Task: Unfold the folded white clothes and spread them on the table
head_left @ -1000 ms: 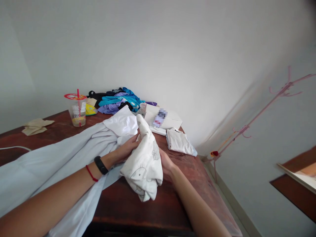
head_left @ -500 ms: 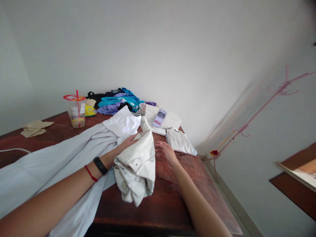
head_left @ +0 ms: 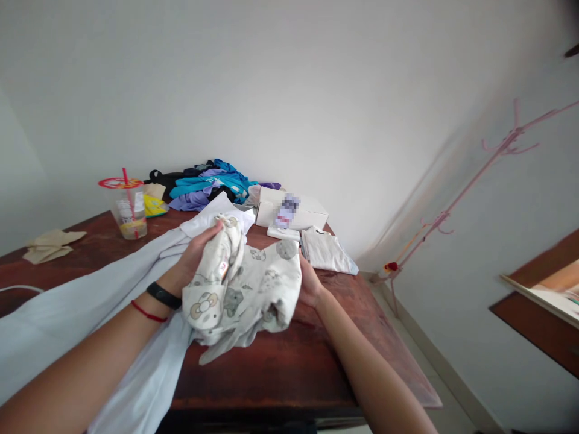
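Observation:
A bunched cream garment (head_left: 253, 289) with grey and tan cartoon prints hangs between my two hands over the dark red-brown table (head_left: 298, 374). My left hand (head_left: 201, 244) is closed on its upper left part, thumb on top near a small label. On the garment's right edge my right hand (head_left: 310, 280) grips, its fingertips partly hidden behind the cloth. Beneath and beside my left forearm spreads a long white garment (head_left: 113, 289). A folded white T-shirt (head_left: 328, 249) lies beyond my right hand.
Farther back are a white box (head_left: 312, 211), a pile of blue, purple and black clothes (head_left: 212, 184), and a plastic cup with a red straw (head_left: 129, 211). Brown napkins (head_left: 52, 244) lie at left. A pink coat stand (head_left: 470, 175) stands right of the table.
My right hand, apart from the cloth before, now holds its right side. The printed garment has been spread wider, and my left hand has shifted left and up with its part.

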A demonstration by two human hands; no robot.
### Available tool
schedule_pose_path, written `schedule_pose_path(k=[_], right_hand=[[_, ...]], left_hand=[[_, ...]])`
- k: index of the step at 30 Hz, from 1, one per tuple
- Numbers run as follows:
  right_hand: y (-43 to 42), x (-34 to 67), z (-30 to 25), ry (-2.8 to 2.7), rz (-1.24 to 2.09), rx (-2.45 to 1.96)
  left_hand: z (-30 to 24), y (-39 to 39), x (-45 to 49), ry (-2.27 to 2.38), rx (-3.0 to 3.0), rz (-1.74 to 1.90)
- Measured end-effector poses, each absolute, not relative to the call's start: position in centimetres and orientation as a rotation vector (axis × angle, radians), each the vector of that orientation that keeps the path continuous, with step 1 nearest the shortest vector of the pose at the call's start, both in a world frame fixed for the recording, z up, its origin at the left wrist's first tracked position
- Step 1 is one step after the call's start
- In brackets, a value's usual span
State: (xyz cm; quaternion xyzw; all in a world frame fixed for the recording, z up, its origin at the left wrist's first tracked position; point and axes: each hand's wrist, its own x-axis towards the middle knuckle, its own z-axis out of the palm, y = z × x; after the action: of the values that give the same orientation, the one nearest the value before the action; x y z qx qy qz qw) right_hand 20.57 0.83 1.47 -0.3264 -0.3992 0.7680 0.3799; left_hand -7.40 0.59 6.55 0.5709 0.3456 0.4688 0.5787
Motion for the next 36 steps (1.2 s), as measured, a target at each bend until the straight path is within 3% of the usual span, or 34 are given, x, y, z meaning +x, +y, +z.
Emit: schedule_pose_path(k=[4,8,17,21,25,28,31,36], right_hand=[[2.2,22.9,1.2,-0.862,1.689,-0.978],[2.8,23.5,0.3,-1.076,1.456,-1.140],[2.9,26.3,2.2,-1.130,1.470,-1.007],[3.8,27.7,2.0,-1.288,1.119,-1.114],[3.7,26.0,1.2,-1.505,0.660,-1.240],[2.6,23.7,0.8,-1.744,0.488,-1.123],[1.7,21.8,0.0,-1.969,0.444,-1.062],[1.4,20.8,-1.6,-2.152,0.603,-1.266]], left_hand=[[8.1,0.8,-9.1,0.718,0.995,1.298],[8.9,0.8,-9.4,0.750,0.915,1.340],[9.0,2.0,-11.3,0.869,1.049,1.447],[6.6,4.9,-12.9,1.233,1.158,1.329],[5.0,6.3,-13.6,1.740,1.511,1.573],[6.2,5.1,-13.2,1.679,1.852,1.727],[8.2,2.4,-11.5,1.276,2.029,1.540],[9.1,-1.4,-8.1,0.825,2.215,0.650]])
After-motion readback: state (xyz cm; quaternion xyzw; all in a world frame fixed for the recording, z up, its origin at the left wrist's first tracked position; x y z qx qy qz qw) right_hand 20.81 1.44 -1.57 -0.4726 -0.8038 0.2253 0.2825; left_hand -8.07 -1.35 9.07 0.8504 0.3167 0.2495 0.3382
